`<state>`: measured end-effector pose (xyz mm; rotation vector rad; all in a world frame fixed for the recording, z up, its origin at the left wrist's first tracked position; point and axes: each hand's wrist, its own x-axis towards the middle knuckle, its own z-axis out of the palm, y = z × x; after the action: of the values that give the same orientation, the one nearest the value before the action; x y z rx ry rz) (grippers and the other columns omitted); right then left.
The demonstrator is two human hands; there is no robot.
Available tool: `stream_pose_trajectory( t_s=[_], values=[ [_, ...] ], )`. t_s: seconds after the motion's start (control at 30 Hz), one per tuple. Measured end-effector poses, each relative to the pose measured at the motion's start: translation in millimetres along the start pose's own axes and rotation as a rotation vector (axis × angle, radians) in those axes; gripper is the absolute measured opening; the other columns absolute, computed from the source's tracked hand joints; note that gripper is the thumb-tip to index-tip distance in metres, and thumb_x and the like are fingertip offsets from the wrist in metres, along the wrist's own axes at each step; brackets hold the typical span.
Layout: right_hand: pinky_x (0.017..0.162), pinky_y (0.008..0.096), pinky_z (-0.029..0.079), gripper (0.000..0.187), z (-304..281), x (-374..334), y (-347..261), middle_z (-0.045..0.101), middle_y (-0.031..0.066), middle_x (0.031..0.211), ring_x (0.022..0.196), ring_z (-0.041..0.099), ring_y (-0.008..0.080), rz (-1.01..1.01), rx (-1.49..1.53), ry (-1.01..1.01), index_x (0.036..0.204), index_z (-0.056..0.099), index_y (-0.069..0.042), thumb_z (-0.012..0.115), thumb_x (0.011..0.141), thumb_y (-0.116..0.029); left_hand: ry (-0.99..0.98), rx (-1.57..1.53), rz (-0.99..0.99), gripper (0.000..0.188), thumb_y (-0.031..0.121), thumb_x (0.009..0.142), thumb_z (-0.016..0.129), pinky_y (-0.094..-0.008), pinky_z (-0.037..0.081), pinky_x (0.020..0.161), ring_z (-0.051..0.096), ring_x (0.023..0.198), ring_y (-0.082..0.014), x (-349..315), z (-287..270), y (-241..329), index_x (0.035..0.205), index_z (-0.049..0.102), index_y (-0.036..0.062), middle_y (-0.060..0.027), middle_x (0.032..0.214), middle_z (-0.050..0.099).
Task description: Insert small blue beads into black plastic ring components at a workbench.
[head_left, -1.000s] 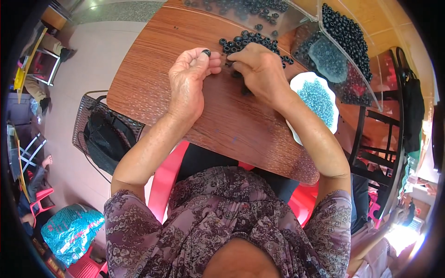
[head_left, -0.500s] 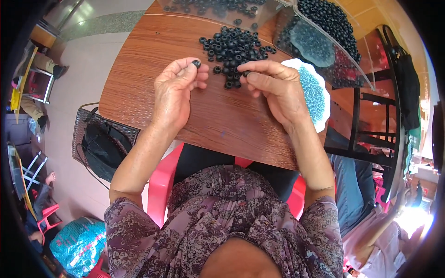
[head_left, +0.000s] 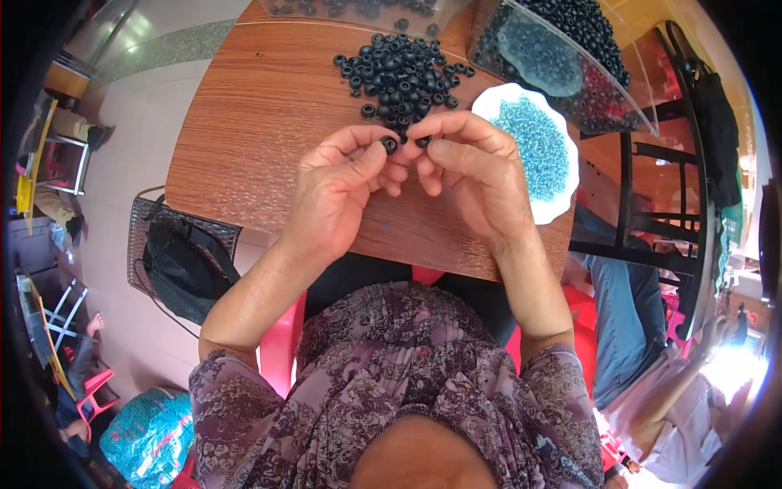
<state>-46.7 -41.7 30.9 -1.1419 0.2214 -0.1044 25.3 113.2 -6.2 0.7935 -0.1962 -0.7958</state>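
My left hand [head_left: 342, 179] pinches a round black bead [head_left: 388, 145] between thumb and forefinger, with its hole showing. Close beside it, my right hand [head_left: 481, 167] grips another black bead [head_left: 423, 142] at its fingertips. The two beads are a short gap apart, above the near part of the brown wooden table [head_left: 236, 138]. Just beyond my fingers lies a loose pile of black beads [head_left: 399, 73]. To the right of my right hand, a white scalloped plate [head_left: 564, 205] holds many small light-blue beads [head_left: 533, 147].
At the back right stands a clear plastic bin [head_left: 603, 114] full of black beads, and another clear container [head_left: 358, 12] is at the far edge. A black bag [head_left: 183, 261] rests in a basket at left. Another person's arm [head_left: 664, 403] shows at lower right.
My hands have come together from wide apart; the left moved right and nearer me, bringing its bead close to the right hand's bead. The table view has shifted slightly up and left.
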Motion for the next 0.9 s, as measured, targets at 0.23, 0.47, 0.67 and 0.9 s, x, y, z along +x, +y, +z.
stream_pose_trajectory(
  t_s=[0.23,0.47,0.67,0.9],
  values=[
    [0.057,0.0225,0.043,0.019,2,-8,-1,0.063,0.0133,0.088,0.069,0.057,0.0138,-0.015,0.007,0.028,0.098,0.060,0.005,0.049,0.084,0.001,-0.055,-0.039,-0.038,0.019,0.009,0.092,0.050,-0.0280,0.047,0.071,0.059,0.080,-0.0158,-1,-1,-5,0.104,0.055,-0.0042,-0.0113,0.094,0.062],
    [0.058,0.0205,0.043,0.017,0,-10,4,0.064,0.0111,0.086,0.072,0.059,0.0105,-0.064,-0.270,0.055,0.098,0.061,0.006,0.055,0.082,0.001,-0.070,-0.052,-0.059,0.018,0.008,0.091,0.051,-0.0283,0.047,0.070,0.059,0.078,-0.0162,-2,-3,-11,0.104,0.055,-0.0040,-0.0113,0.091,0.062],
    [0.061,0.0193,0.045,0.020,0,-14,11,0.063,0.0054,0.083,0.072,0.058,0.0091,-0.195,-0.240,0.066,0.096,0.064,0.002,0.065,0.076,0.006,-0.078,-0.060,-0.096,0.019,0.006,0.089,0.054,-0.0275,0.047,0.068,0.059,0.077,-0.0163,-2,-3,-10,0.105,0.055,-0.0035,-0.0117,0.090,0.062],
    [0.066,0.0191,0.045,0.019,4,-22,4,0.061,0.0043,0.086,0.076,0.056,0.0083,-0.256,-0.424,0.164,0.090,0.064,0.002,0.067,0.073,0.009,-0.085,-0.057,-0.125,0.019,0.005,0.089,0.055,-0.0259,0.047,0.067,0.058,0.076,-0.0152,1,4,-9,0.105,0.055,-0.0046,-0.0119,0.088,0.062]
  ],
)
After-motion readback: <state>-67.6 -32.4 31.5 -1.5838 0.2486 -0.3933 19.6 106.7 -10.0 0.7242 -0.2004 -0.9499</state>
